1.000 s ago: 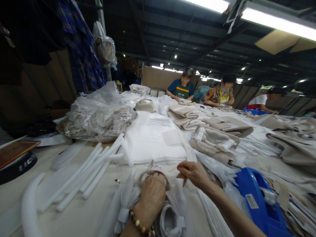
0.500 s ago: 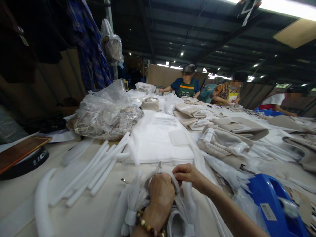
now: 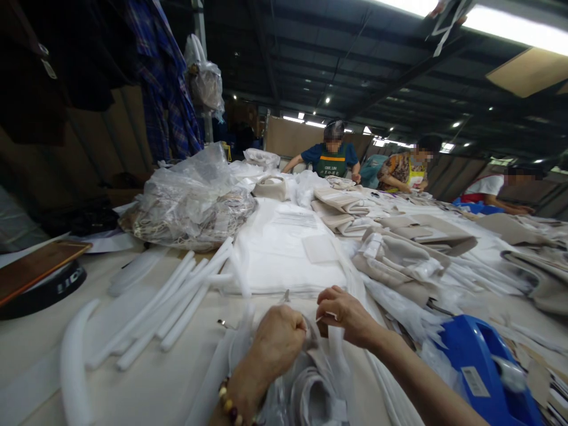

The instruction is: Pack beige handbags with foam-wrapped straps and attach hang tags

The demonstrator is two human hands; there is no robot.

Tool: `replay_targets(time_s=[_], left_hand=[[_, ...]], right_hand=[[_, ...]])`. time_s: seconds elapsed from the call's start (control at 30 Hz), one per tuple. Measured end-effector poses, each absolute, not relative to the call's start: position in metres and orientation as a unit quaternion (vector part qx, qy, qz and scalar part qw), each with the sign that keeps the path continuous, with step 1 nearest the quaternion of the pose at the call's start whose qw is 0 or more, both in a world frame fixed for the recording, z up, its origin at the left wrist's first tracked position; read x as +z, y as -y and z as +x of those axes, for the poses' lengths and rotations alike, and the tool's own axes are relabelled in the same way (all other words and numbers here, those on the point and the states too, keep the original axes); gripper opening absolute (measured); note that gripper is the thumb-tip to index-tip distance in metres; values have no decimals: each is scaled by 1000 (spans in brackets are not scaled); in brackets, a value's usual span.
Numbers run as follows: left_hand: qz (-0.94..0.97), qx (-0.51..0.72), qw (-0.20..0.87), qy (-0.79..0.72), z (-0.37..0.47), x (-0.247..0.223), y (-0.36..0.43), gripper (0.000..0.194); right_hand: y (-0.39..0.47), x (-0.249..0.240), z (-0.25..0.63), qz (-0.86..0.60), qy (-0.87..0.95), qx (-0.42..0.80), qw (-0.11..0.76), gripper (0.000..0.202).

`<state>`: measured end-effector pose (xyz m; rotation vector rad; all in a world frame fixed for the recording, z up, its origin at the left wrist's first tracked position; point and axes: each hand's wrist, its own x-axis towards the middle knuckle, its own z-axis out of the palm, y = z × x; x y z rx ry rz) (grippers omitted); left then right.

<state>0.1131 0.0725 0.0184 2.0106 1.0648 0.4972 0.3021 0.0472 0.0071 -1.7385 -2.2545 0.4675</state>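
Note:
In front of me lies a beige bag (image 3: 313, 349), partly wrapped in white foam and clear film, with a rolled end toward me. Over its left side is my left hand (image 3: 280, 334), a bead bracelet on the wrist, its fingers pinched together; what they hold is hidden. My right hand (image 3: 344, 313) is a little apart on the right, thumb and fingers closed on a thin white strand at their tips. A white foam strip (image 3: 336, 352) stands up below the right hand. Just beyond the hands shows a small metal point (image 3: 286, 295).
White foam rods (image 3: 177, 307) and a curved foam piece (image 3: 76, 361) lie left. Ahead is a stack of white foam sheets (image 3: 288, 266); a clear plastic bag (image 3: 186, 201) sits behind. A blue tape dispenser (image 3: 481, 367) stands right, near beige bags (image 3: 399, 260). Co-workers stand across the table.
My left hand has shifted slightly left and turned, its fingers now apart from the right hand's. My right hand has moved a little right. The co-worker opposite has moved an arm.

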Motion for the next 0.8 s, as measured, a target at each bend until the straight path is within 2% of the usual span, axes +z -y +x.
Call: replay_targets(time_s=[0.3, 0.47, 0.57, 0.8], left_hand=[[757, 249, 416, -437, 107, 19, -76, 20], [751, 252, 414, -448, 107, 18, -77, 15], [754, 237, 422, -444, 107, 19, -78, 16], [749, 215, 449, -437, 105, 20, -78, 16]], right_hand=[[-51, 41, 294, -544, 839, 10, 31, 31], [-35, 67, 271, -513, 856, -63, -31, 25], [-19, 70, 256, -508, 853, -114, -30, 22], [-14, 76, 248, -586, 803, -91, -62, 29]])
